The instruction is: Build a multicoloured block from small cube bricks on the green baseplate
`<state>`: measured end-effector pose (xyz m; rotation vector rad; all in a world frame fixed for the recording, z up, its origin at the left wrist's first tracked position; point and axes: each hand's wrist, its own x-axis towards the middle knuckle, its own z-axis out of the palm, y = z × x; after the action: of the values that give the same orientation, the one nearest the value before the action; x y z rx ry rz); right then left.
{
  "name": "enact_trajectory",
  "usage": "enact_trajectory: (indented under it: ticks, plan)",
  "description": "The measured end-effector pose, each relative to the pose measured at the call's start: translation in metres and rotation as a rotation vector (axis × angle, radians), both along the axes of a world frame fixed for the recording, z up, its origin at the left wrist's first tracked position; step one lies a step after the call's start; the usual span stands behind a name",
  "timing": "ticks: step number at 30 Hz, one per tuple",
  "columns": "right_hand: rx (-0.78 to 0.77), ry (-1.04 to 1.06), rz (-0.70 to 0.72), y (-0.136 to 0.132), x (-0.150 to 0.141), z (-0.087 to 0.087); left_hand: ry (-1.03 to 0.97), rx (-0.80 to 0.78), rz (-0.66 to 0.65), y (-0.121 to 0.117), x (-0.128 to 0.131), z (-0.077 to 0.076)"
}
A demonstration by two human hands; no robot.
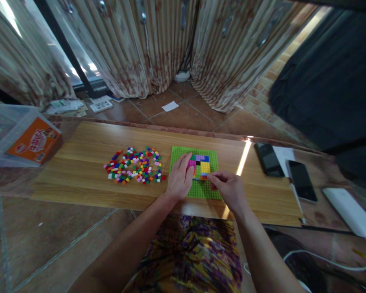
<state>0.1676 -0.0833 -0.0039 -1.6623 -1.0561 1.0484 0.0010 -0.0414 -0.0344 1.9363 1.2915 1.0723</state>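
A green studded baseplate (203,192) lies on the wooden board, with a block of coloured toy bricks (204,167) built up on its middle. My left hand (180,178) rests flat over the plate's left part, fingers stretched out along the left side of the bricks and covering some of them. My right hand (228,188) is at the lower right corner of the built bricks. Its thumb and forefinger are pinched together there, and whatever they hold is too small to make out. To the left of the plate, loose small bricks (137,166) are spread in a pile.
The long wooden board (88,150) carries the plate and the pile. A clear plastic box (6,134) with an orange label stands at the left end. At the right lie two dark phones (269,159), a white sheet of paper (284,156) and a white power bank (350,209) with a cable.
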Motion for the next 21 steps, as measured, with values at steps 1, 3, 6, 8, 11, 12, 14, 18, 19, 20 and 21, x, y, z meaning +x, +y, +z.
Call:
enact_trajectory:
  ticks: [1, 3, 6, 8, 11, 12, 14, 18, 19, 20, 21]
  plan:
    - [0.005, 0.038, -0.014, -0.001, -0.001, 0.000, -0.002, 0.000, 0.001, 0.000, 0.000, 0.000]
    - [0.016, 0.105, -0.060, -0.004, -0.004, 0.000, -0.002, -0.001, 0.003, 0.000, 0.000, 0.000]
    - [0.024, 0.199, -0.132, -0.008, -0.007, -0.003, 0.001, -0.005, 0.004, 0.000, 0.000, 0.000]
    - [0.024, 0.253, -0.154, -0.010, -0.008, -0.004, 0.004, -0.006, 0.006, 0.000, 0.000, 0.000]
    - [0.022, 0.301, -0.184, -0.011, -0.011, -0.005, 0.007, 0.002, 0.004, 0.000, 0.000, 0.000]
    - [0.026, 0.306, -0.201, -0.011, -0.013, -0.005, 0.007, 0.006, 0.003, 0.000, 0.000, 0.000]
    - [0.037, 0.298, -0.240, -0.011, -0.016, -0.005, 0.007, 0.014, 0.000, 0.000, 0.000, -0.001]
    - [0.061, 0.217, -0.284, -0.012, -0.023, -0.006, 0.009, 0.019, 0.003, 0.000, 0.000, -0.002]
    - [0.068, 0.185, -0.283, -0.012, -0.024, -0.007, 0.009, 0.021, 0.003, 0.000, 0.000, -0.002]
    - [0.077, 0.151, -0.280, -0.013, -0.024, -0.008, 0.008, 0.023, 0.003, 0.000, 0.000, -0.003]
    - [0.086, 0.116, -0.276, -0.013, -0.025, -0.010, 0.006, 0.026, 0.002, 0.000, 0.000, -0.003]
